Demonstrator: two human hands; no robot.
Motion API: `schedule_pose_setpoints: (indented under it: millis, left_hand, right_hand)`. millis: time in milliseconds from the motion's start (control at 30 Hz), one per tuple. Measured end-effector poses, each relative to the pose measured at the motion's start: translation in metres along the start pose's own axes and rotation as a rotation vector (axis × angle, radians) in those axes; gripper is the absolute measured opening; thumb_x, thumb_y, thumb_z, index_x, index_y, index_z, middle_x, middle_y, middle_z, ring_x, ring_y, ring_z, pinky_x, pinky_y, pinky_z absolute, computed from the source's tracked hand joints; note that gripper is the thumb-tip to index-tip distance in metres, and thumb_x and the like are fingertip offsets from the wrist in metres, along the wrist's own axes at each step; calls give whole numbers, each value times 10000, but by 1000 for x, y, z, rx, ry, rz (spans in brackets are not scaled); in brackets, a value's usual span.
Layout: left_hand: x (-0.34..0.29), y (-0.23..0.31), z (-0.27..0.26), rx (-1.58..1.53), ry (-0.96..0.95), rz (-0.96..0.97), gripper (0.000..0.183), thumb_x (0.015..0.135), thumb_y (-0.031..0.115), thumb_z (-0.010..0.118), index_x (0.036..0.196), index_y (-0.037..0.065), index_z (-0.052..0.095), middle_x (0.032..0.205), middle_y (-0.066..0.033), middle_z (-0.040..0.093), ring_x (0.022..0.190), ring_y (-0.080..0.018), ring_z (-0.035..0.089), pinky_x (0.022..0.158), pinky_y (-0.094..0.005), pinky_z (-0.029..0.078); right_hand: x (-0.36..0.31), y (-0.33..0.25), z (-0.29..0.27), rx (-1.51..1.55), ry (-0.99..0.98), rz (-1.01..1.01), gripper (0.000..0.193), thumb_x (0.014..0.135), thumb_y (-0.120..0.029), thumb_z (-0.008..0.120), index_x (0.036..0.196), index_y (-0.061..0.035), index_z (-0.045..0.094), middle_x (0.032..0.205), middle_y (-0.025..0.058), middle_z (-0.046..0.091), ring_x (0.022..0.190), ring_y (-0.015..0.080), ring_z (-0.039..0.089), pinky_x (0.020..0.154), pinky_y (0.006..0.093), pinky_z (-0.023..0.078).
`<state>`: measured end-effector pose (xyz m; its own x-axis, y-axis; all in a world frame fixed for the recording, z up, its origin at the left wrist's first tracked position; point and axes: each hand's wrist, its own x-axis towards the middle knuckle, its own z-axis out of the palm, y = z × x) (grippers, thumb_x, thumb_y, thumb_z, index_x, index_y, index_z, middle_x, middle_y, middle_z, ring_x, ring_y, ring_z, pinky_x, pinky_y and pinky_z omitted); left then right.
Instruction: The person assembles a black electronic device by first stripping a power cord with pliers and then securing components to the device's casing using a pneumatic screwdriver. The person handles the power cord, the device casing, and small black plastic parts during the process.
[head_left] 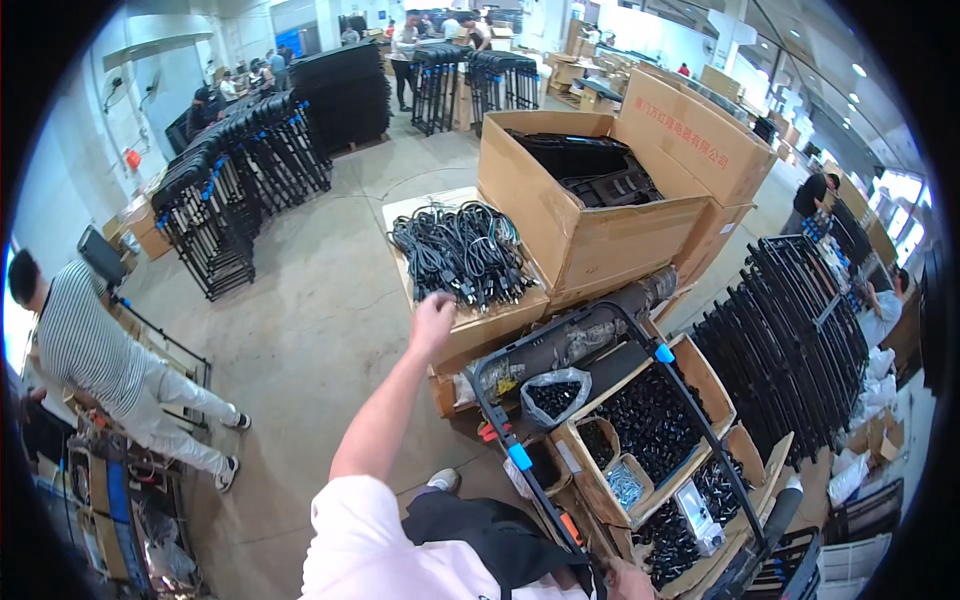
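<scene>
My left hand point(432, 325) is stretched out to the near edge of a pile of black cables with plugs point(462, 250). Its fingers are curled together; whether a cable is between them is hidden. The pile lies on a cardboard-topped stack point(400, 212). Low in the view, my right hand point(628, 580) is beside the near end of a black metal frame with blue clips point(548, 500); its fingers are mostly hidden. Under that frame sit a box of black plastic parts point(655, 425), a bag of small black parts point(553, 397) and a compartment of silver screws point(626, 484).
A large open carton point(625, 245) holding black parts stands behind the cables. Rows of black folded frames point(785, 345) stand at right, with more frames point(235, 190) at far left. A person in a striped shirt point(95, 335) walks at left; other people work farther back.
</scene>
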<state>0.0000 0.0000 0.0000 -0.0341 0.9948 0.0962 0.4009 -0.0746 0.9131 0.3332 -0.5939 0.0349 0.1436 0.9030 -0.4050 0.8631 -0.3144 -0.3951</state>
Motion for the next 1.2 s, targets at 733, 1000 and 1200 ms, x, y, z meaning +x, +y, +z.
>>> schedule_pose_setpoints:
  millis: [733,1000,1200]
  left_hand:
    - [247,32,12,-87,-208,-38,452,904,386,754,1068,-35,739,960,-158,762,961,-282,742,837,-395,563]
    - [240,98,-39,-811,-165,112,287,985,113,709,1124,15,478,813,-43,621,611,-125,605,569,-267,499]
    - [189,137,-63,-1071,-318,106,350,1021,151,689,1292,1,527,784,-5,572,569,-108,540,515,-251,453]
  right_hand:
    - [28,-138,-1,-318,-170,802,398,994,-332,642,1274,-56,706,1048,206,771,942,368,749,746,469,607]
    - [22,-97,27,-368,-153,725,357,978,-258,644,1226,-7,704,996,207,767,894,389,743,770,496,608]
    - [29,-119,14,-352,-187,787,280,1030,-199,550,1100,-19,753,993,198,771,931,368,741,757,495,600]
